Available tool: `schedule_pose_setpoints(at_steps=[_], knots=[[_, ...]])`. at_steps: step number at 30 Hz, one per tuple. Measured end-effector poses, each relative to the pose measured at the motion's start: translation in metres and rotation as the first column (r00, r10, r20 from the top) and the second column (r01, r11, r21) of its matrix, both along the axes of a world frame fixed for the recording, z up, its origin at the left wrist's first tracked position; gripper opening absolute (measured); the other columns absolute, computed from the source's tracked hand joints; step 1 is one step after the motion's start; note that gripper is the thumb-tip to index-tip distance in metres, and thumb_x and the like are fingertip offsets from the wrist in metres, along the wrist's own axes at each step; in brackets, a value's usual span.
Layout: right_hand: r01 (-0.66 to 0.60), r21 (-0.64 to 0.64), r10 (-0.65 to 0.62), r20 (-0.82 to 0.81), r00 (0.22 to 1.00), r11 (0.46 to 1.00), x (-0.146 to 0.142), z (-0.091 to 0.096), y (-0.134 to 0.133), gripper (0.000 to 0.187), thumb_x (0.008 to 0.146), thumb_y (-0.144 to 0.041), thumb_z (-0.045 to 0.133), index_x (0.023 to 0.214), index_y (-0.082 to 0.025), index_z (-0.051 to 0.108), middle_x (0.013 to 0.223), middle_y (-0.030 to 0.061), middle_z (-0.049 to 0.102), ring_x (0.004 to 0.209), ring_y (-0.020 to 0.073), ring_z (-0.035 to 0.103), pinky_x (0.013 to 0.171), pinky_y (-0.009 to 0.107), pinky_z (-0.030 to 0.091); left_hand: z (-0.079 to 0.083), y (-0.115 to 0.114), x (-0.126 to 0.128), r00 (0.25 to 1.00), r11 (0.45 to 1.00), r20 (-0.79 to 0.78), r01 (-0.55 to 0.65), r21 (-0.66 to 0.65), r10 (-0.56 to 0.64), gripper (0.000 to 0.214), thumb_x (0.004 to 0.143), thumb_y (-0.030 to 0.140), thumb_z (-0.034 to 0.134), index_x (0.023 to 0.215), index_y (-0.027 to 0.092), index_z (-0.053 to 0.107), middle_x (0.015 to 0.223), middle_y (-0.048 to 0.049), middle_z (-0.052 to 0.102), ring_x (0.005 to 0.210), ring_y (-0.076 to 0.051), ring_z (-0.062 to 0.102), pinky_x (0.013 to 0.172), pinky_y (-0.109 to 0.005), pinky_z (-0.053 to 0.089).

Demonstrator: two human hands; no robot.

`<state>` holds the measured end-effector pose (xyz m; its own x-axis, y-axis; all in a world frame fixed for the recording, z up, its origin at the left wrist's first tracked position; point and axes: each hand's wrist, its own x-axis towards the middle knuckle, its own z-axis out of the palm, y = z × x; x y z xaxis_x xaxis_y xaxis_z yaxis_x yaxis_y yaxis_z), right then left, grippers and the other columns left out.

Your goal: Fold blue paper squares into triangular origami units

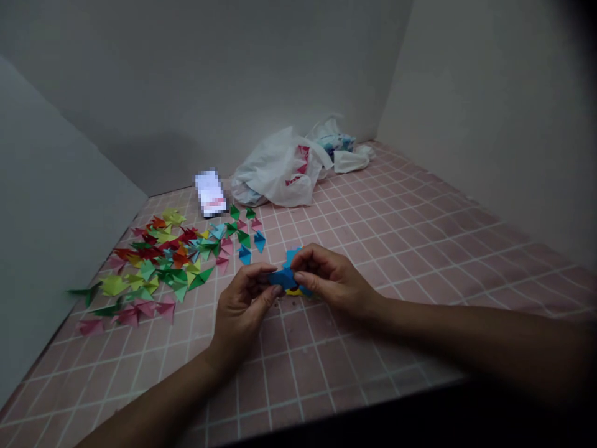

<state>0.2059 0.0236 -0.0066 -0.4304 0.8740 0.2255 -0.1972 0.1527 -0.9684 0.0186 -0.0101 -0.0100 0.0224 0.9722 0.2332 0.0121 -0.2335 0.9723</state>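
Both my hands meet over the middle of the pink checked table (373, 249). My left hand (242, 305) pinches the left end of a small blue folded paper piece (283, 277). My right hand (329, 277) grips its right end, fingers curled over it. A bit of yellow paper (293, 291) shows just under the blue piece. More blue paper (291, 255) sticks up behind my right fingers.
Several folded paper triangles (163, 261) in green, red, pink, yellow and blue lie spread at the left. A small white packet (211, 194) and white plastic bags (284, 168) sit at the back near the grey walls. The table's front edge runs below my forearms.
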Motion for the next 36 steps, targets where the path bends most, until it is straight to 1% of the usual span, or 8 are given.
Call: schedule_pose_setpoints(at_steps=[5, 10, 15, 19, 22, 26, 32, 36], knots=[[0.010, -0.036, -0.010, 0.000, 1.000, 0.999, -0.001, 0.001, 0.001, 0.013, 0.086, -0.027, 0.067, 0.090, -0.021, 0.057, 0.078, -0.0022, 0.058, 0.071, 0.0122, 0.058, 0.068, 0.028, 0.049, -0.004, 0.001, -0.003, 0.999, 1.000, -0.038, 0.000, 0.014, 0.001, 0.015, 0.082, 0.013, 0.074, 0.093, 0.022, 0.069, 0.085, 0.0011, 0.072, 0.078, -0.013, 0.072, 0.074, -0.022, 0.060], [0.038, -0.012, -0.038, 0.019, 0.999, 0.999, -0.001, 0.000, 0.002, 0.011, 0.085, -0.024, 0.066, 0.089, -0.020, 0.057, 0.078, -0.0027, 0.055, 0.069, 0.0111, 0.054, 0.066, 0.027, 0.046, -0.005, 0.002, -0.006, 0.988, 0.995, -0.144, 0.067, 0.069, -0.056, 0.012, 0.086, 0.012, 0.070, 0.092, 0.022, 0.070, 0.087, 0.0001, 0.072, 0.081, -0.013, 0.072, 0.078, -0.023, 0.059], [0.038, 0.013, -0.038, 0.014, 0.999, 0.999, 0.000, -0.002, 0.002, 0.011, 0.086, -0.026, 0.068, 0.090, -0.020, 0.059, 0.078, -0.0027, 0.057, 0.070, 0.0113, 0.053, 0.066, 0.027, 0.044, -0.004, 0.001, -0.007, 0.965, 0.988, -0.262, 0.059, 0.145, -0.019, 0.010, 0.089, 0.013, 0.068, 0.094, 0.021, 0.069, 0.089, -0.0017, 0.071, 0.082, -0.015, 0.072, 0.076, -0.026, 0.059], [0.066, 0.132, -0.079, 0.090, 0.993, 0.989, 0.002, -0.001, 0.002, 0.006, 0.085, -0.023, 0.068, 0.084, -0.020, 0.064, 0.081, -0.0004, 0.062, 0.076, 0.0142, 0.056, 0.072, 0.030, 0.045, -0.001, 0.000, -0.008, 0.917, 0.965, -0.399, 0.088, 0.247, 0.019, 0.010, 0.091, 0.012, 0.064, 0.094, 0.020, 0.068, 0.089, -0.0028, 0.072, 0.082, -0.015, 0.072, 0.076, -0.028, 0.059], [0.061, 0.178, -0.091, 0.171, 0.981, 0.982, 0.004, 0.000, 0.003, 0.007, 0.087, -0.023, 0.067, 0.080, -0.019, 0.067, 0.079, 0.0010, 0.063, 0.076, 0.0157, 0.058, 0.074, 0.032, 0.045, 0.001, 0.000, -0.008, 0.880, 0.938, -0.472, 0.114, 0.327, 0.057, 0.010, 0.093, 0.012, 0.062, 0.094, 0.021, 0.067, 0.090, -0.0040, 0.073, 0.083, -0.016, 0.072, 0.077, -0.029, 0.059], [0.062, 0.168, -0.095, 0.198, 0.975, 0.984, 0.005, -0.001, 0.004, 0.013, 0.088, -0.025, 0.065, 0.077, -0.019, 0.069, 0.077, 0.0014, 0.064, 0.076, 0.0160, 0.058, 0.072, 0.032, 0.045, 0.002, 0.001, -0.007, 0.829, 0.889, -0.550, 0.173, 0.423, 0.100, 0.014, 0.093, 0.009, 0.062, 0.098, 0.021, 0.067, 0.092, -0.0048, 0.075, 0.086, -0.017, 0.072, 0.078, -0.030, 0.058], [0.023, 0.032, -0.027, 0.161, 0.987, 0.999, 0.003, -0.004, 0.006, 0.016, 0.088, -0.030, 0.066, 0.077, -0.018, 0.069, 0.075, 0.0006, 0.063, 0.072, 0.0147, 0.058, 0.068, 0.029, 0.045, 0.002, 0.003, -0.009, 0.779, 0.838, -0.610, 0.234, 0.493, 0.141, 0.017, 0.093, 0.006, 0.062, 0.100, 0.020, 0.066, 0.095, -0.0070, 0.075, 0.091, -0.017, 0.073, 0.082, -0.028, 0.057], [0.043, 0.137, -0.074, 0.226, 0.971, 0.990, 0.004, -0.003, 0.006, 0.016, 0.089, -0.026, 0.063, 0.076, -0.018, 0.067, 0.076, 0.0011, 0.063, 0.073, 0.0152, 0.058, 0.070, 0.030, 0.044, 0.005, 0.001, -0.011, 0.804, 0.859, -0.589, 0.243, 0.450, 0.081, 0.012, 0.093, 0.011, 0.065, 0.100, 0.020, 0.067, 0.097, -0.0069, 0.075, 0.093, -0.018, 0.072, 0.084, -0.028, 0.056]])
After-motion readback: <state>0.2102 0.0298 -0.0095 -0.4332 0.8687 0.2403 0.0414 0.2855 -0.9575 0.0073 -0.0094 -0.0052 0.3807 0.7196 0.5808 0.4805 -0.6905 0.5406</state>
